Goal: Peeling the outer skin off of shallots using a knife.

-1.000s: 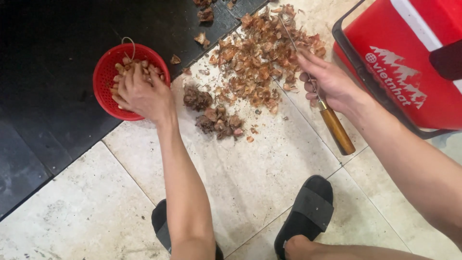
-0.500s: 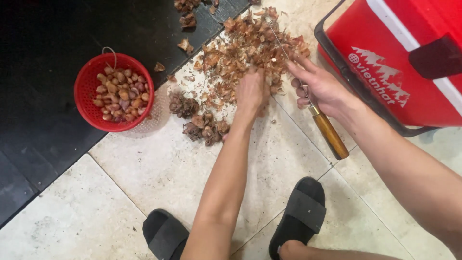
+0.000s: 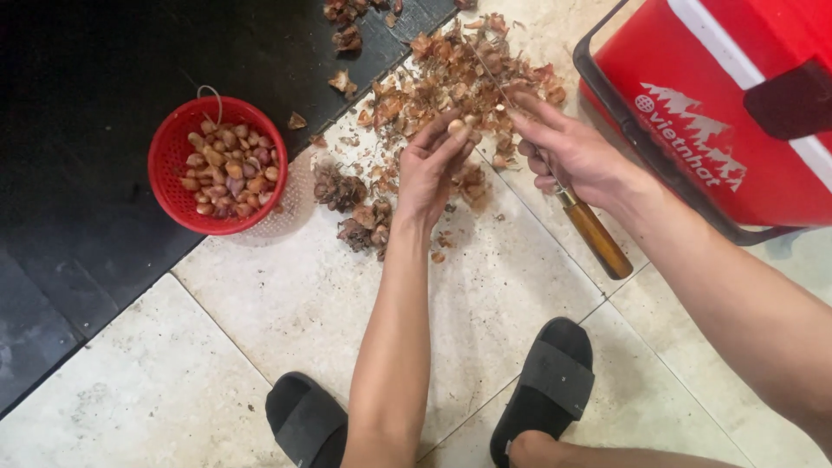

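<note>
Box: a big red cooler box [image 3: 737, 104] stands on the floor at the top right, just past the right hand [image 3: 576, 156]
Box shape: boxy, with straight sides, tilted in the picture; part of it runs off the edge
Box colours: bright red, with a white stripe [image 3: 754, 87] across the top and a black rim [image 3: 659, 165] along the bottom edge
Box handle: a dark piece [image 3: 793, 100] sits on the red side near the right edge
Label: a white picture of pointy shapes [image 3: 685, 143] with white letters is printed on the red side
Signs and screens: none
</note>
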